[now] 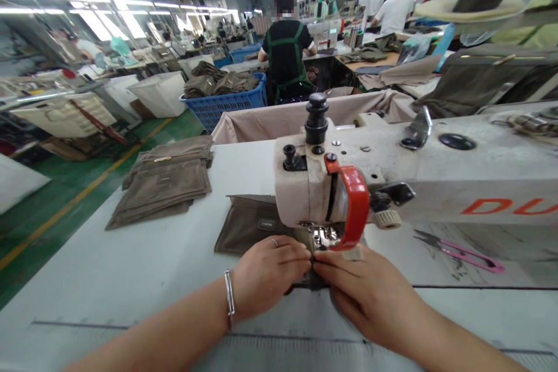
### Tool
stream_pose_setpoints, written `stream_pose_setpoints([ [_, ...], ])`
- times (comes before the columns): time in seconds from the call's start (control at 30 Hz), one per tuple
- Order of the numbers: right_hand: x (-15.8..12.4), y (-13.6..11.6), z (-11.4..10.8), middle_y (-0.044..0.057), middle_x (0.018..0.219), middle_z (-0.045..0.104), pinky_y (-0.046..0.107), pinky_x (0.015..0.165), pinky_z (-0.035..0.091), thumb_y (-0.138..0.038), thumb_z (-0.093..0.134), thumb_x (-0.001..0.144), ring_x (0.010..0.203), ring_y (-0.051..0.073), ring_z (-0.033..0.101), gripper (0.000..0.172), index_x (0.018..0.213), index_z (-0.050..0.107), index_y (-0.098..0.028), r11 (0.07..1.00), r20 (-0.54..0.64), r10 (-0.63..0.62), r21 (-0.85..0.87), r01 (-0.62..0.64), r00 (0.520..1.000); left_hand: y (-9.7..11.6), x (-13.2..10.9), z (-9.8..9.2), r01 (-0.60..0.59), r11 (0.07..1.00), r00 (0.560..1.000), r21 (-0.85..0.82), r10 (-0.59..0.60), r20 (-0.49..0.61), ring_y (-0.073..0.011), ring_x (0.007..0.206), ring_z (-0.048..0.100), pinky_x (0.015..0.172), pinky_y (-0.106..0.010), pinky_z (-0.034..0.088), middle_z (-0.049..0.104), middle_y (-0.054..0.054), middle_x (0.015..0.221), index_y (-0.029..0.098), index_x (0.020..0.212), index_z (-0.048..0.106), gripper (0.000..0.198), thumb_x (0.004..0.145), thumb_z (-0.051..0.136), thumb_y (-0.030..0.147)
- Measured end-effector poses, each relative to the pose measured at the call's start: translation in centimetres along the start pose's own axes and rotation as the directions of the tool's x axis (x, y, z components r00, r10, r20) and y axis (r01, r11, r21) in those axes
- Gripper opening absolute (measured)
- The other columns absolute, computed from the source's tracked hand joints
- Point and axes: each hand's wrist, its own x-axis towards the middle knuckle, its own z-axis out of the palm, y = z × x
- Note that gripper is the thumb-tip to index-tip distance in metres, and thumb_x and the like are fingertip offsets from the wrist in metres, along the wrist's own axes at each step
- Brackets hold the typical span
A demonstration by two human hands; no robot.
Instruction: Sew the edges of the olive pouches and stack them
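Both my hands sit at the front of an industrial sewing machine head [314,186], just before its presser foot [320,237]. My left hand [268,273], with a ring and a metal bangle, presses an olive-brown fabric piece [248,229] against the white table [100,261]. My right hand [361,293] meets it from the other side, and their fingertips nearly touch on the fabric's folded edge. Both hands seem to pinch the fabric. A red finger guard [355,206] curves in front of the needle, which is hidden.
A stack of olive fabric pieces [161,183] lies left on the table. Pink-handled thread snips [457,253] lie to the right. Behind the machine are a beige cloth bin [300,117], a blue crate of fabric [222,106], and a co-worker in a green-strapped apron [285,55].
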Motion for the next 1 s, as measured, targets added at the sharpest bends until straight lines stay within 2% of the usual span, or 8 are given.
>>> stream_pose_setpoints([
  [0.1,0.1,0.3,0.5,0.009,0.117,0.062,0.046,0.092,0.047,-0.013,0.049,0.084,0.106,0.026,0.055,0.039,0.122,0.057,-0.018,0.997,0.005,0.054,-0.052,-0.054,0.999,-0.9,0.5,-0.1,-0.029,1.000,0.999,0.008,0.030,-0.043,-0.0131,0.107,0.060,0.101,-0.026,0.046,0.069,-0.004,0.109,0.014,0.104,0.062,0.021,0.098,0.042,0.015],
  [0.3,0.3,0.5,1.2,0.013,0.113,0.061,0.047,0.084,0.051,-0.016,0.047,0.087,0.099,0.028,0.056,0.038,0.125,0.055,-0.016,0.978,0.031,0.183,-0.108,-0.179,0.983,-2.6,1.6,0.1,0.002,0.998,1.000,0.064,0.000,-0.030,-0.0147,0.103,0.063,0.100,-0.026,0.046,0.070,-0.003,0.104,0.016,0.103,0.064,0.024,0.097,0.041,0.015],
  [0.53,0.4,0.6,1.4,0.013,0.112,0.061,0.049,0.086,0.050,-0.019,0.045,0.089,0.102,0.029,0.056,0.036,0.122,0.057,-0.017,0.974,0.026,0.181,-0.141,-0.176,0.983,-3.9,2.5,0.2,0.056,0.994,0.998,0.094,-0.052,-0.048,-0.0153,0.097,0.064,0.099,-0.028,0.045,0.071,-0.001,0.094,0.018,0.095,0.067,0.012,0.092,0.055,0.019],
  [0.8,0.4,0.6,1.5,0.014,0.113,0.060,0.049,0.088,0.049,-0.018,0.047,0.087,0.104,0.030,0.054,0.035,0.120,0.058,-0.015,0.978,-0.004,0.162,-0.134,-0.161,0.987,-3.8,2.2,0.6,0.093,0.990,0.993,0.108,-0.085,-0.081,-0.0158,0.099,0.063,0.097,-0.029,0.046,0.070,-0.002,0.101,0.020,0.098,0.068,0.015,0.093,0.054,0.020],
  [1.0,0.3,0.7,1.6,0.013,0.111,0.060,0.049,0.088,0.049,-0.018,0.047,0.087,0.106,0.030,0.053,0.036,0.121,0.057,-0.016,0.978,0.003,0.165,-0.128,-0.163,0.986,-3.9,2.3,0.6,0.119,0.986,0.992,0.118,-0.113,-0.050,-0.0145,0.098,0.063,0.099,-0.028,0.044,0.070,-0.001,0.099,0.021,0.098,0.068,0.014,0.092,0.056,0.018],
])
